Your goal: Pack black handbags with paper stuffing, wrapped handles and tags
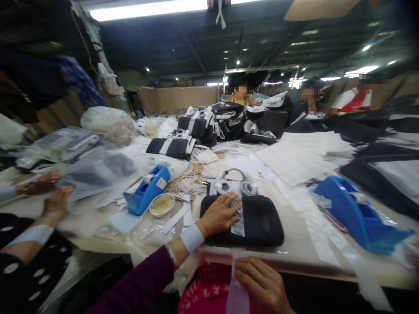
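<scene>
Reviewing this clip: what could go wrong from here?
The black case lies close to the table's front edge, so a pull from the left hand resting on it might tip it off. The limp translucent strip in the right hand hangs below that edge and could crease or snag.

No lettering is legible, even the label [161, 183] on a blue dispenser [148, 192].
</scene>
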`<state>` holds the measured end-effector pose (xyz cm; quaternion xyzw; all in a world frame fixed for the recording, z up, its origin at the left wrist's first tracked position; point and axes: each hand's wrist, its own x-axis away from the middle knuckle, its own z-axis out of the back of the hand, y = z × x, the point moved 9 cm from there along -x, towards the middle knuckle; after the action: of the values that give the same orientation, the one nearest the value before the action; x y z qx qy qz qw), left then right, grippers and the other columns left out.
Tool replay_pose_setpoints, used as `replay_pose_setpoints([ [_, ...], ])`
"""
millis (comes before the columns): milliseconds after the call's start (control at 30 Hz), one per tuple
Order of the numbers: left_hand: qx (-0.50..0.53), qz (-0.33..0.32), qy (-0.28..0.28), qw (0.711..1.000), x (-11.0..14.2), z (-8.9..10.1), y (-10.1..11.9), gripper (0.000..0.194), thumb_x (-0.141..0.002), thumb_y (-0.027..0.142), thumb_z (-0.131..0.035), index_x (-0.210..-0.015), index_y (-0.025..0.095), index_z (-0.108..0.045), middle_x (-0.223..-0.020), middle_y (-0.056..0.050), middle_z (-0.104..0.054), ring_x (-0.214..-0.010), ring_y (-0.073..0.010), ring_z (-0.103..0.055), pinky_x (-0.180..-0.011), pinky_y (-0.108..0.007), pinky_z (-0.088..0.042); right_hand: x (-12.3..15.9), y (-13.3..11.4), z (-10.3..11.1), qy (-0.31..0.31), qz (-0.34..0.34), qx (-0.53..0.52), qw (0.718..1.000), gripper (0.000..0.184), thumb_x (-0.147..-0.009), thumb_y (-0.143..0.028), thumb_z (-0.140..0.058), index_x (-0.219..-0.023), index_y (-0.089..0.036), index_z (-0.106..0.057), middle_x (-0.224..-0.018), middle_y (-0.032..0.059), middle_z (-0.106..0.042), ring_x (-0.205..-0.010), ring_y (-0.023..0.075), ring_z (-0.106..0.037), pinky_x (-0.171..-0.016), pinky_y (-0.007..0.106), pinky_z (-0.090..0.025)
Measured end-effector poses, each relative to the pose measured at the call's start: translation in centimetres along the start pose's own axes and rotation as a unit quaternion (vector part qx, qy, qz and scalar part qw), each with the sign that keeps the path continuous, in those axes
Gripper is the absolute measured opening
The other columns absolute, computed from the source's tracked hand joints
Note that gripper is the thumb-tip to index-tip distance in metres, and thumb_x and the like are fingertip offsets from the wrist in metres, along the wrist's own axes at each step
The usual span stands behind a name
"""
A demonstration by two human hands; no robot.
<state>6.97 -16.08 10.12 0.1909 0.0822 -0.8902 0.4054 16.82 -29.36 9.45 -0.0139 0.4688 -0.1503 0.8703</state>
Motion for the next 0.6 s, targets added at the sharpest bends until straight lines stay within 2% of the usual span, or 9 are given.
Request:
replay_pose_setpoints([
  [167, 0.019, -0.026, -0.003, 0.999, 0.3, -0.6, 0.3, 0.043, -0.094, 0.031, -0.052, -0.133, 0.013, -0.049, -0.130, -0.013, -0.056, -0.129, -0.0233, -0.045, -0.115, -0.041, -0.032, 0.9, 0.9, -0.1, -0.034, 0.028, -0.015, 0.999, 0.030, -0.099, -0.017, -0.038, -0.097, -0.012, -0.067, -0.089, 0.0107, -0.073, -0.089, 0.0188, -0.069, -0.079, 0.029, -0.055],
  [333, 0.098, -0.040, 0.029, 0.994, 0.5, -0.6, -0.4, 0.038, -0.098, 0.016, -0.040, -0.135, 0.015, -0.049, -0.134, -0.008, -0.059, -0.130, -0.0164, -0.047, -0.114, -0.035, -0.035, 0.2, 1.4, 0.8, -0.008, -0.025, -0.025, 0.999, 0.027, -0.096, -0.011, -0.041, -0.090, -0.012, -0.067, -0.082, 0.0095, -0.072, -0.082, 0.0171, -0.069, -0.075, 0.029, -0.056],
  [467, 0.127, -0.036, 0.020, 0.991, 0.6, -0.7, -1.1, 0.036, -0.097, 0.023, -0.047, -0.133, 0.021, -0.053, -0.140, -0.007, -0.055, -0.134, -0.0198, -0.044, -0.115, -0.043, -0.035, 0.0, 1.9, 0.8, -0.004, -0.047, -0.029, 0.998, 0.027, -0.096, -0.013, -0.042, -0.089, -0.013, -0.068, -0.079, 0.0084, -0.072, -0.080, 0.0164, -0.069, -0.071, 0.029, -0.057],
  [600, 0.102, -0.040, -0.021, 0.994, 1.0, -0.8, -0.6, 0.042, -0.095, 0.034, -0.054, -0.134, 0.021, -0.052, -0.147, -0.010, -0.046, -0.141, -0.0223, -0.035, -0.117, -0.045, -0.030, -0.5, 1.5, 1.3, -0.013, -0.008, -0.019, 1.000, 0.032, -0.100, -0.021, -0.039, -0.089, -0.013, -0.069, -0.077, 0.0082, -0.073, -0.079, 0.0164, -0.071, -0.074, 0.028, -0.059],
])
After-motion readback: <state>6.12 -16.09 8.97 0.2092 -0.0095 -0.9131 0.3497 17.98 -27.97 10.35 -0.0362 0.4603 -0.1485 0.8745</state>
